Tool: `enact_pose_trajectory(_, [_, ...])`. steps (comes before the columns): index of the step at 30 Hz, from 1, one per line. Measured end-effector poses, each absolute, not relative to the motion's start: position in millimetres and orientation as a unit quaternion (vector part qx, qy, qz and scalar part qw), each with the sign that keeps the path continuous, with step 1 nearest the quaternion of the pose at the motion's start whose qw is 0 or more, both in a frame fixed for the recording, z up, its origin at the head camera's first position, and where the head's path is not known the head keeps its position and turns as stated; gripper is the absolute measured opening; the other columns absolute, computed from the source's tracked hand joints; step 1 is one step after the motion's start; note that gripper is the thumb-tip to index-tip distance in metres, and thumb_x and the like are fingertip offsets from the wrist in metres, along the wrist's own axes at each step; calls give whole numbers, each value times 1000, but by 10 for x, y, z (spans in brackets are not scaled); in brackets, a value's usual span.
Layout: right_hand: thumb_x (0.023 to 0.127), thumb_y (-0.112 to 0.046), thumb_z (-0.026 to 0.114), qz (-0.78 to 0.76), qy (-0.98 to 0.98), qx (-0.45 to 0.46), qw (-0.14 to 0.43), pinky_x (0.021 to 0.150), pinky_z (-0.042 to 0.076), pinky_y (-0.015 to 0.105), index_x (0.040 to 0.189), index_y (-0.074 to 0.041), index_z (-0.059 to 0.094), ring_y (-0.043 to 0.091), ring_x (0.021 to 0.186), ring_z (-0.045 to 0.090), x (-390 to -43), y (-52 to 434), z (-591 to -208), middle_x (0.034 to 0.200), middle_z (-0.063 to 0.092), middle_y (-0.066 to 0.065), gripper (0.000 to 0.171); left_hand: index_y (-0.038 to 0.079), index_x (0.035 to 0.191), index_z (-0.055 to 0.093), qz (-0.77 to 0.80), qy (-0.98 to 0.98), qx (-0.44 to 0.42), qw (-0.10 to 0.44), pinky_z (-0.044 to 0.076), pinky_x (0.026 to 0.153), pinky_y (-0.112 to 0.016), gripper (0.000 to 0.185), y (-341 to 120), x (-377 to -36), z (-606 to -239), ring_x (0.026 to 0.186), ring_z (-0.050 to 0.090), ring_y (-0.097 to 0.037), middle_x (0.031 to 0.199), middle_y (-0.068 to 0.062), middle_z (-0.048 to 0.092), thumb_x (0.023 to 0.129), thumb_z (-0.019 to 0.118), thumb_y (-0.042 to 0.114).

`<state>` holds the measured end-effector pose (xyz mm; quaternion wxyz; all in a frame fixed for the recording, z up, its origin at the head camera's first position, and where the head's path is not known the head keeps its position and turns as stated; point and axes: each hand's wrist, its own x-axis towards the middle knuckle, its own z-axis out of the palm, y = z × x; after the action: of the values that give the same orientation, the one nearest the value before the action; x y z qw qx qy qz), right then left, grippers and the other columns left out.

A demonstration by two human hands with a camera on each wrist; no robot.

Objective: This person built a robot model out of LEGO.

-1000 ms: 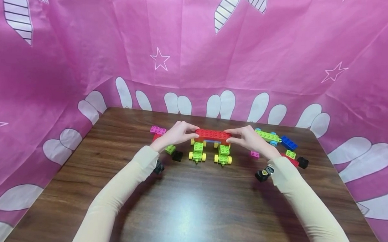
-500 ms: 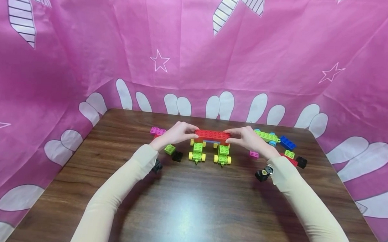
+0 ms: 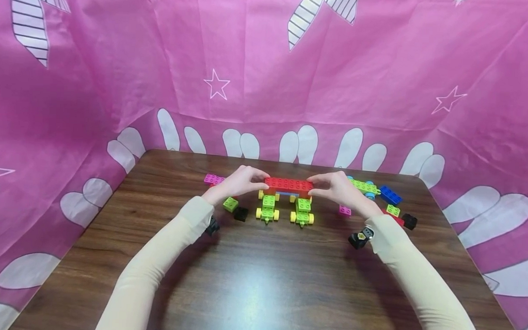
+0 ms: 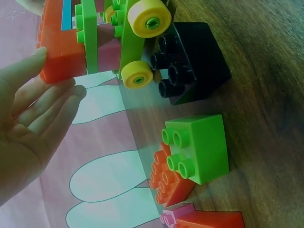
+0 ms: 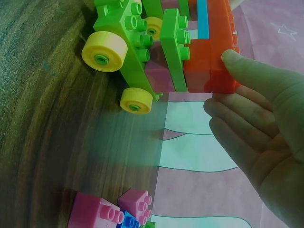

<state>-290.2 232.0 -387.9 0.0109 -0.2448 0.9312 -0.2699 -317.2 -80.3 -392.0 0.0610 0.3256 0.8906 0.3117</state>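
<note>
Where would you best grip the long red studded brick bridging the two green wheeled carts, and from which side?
Probably the long red brick by its two short ends, one hand from each side, as the left hand and right hand do: its ends overhang the green wheeled carts, leaving fingers room.

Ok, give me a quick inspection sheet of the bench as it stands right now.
Surface: dark wooden table, glare patch near the front.
Job's things: red long brick bridges two green wheeled carts.
Clutter: loose bricks on both sides: pink brick, green brick, black brick, blue brick.
Grippers: left hand and right hand each pinch one end of the red long brick.
Cables: nothing seen.
Surroundings: pink printed cloth walls the table on three sides.
</note>
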Motion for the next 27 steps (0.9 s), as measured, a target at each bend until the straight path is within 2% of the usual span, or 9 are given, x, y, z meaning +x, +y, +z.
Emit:
enact_pose_trajectory(10, [88,-29,76,-269,927,-262,-1,94,56,50,123,-11,70,29,111,69,-2892,2305,-3895,118,74,10,40,-3,127,64,285,890,355,18,53,103,-40,44,-888,-3109,-3942,117,67,-28,125,-17,69,93,69,24])
enact_pose_trajectory(15, [88,-31,76,-264,928,-264,-7,92,57,48,123,-12,70,27,109,70,-2900,2312,-3896,118,74,9,40,-3,127,63,280,890,361,3,52,103,-40,47,-1006,-3041,-3938,118,66,-29,127,-18,68,90,72,24])
enact_pose_trajectory(20, [88,-31,75,-262,928,-264,-7,92,57,47,124,-13,70,24,109,70,-2918,2324,-3904,118,74,8,41,-3,129,62,280,888,364,19,52,104,-42,50,-1126,-2903,-3947,120,64,-30,129,-18,67,89,74,24])
enact_pose_trajectory(27, [88,-32,75,-265,928,-261,-3,93,56,47,125,-13,69,25,110,70,-2905,2338,-3904,119,74,8,41,-3,126,64,223,889,397,37,55,97,-41,48,-1224,-2719,-4042,112,67,-28,123,-17,69,85,78,18])
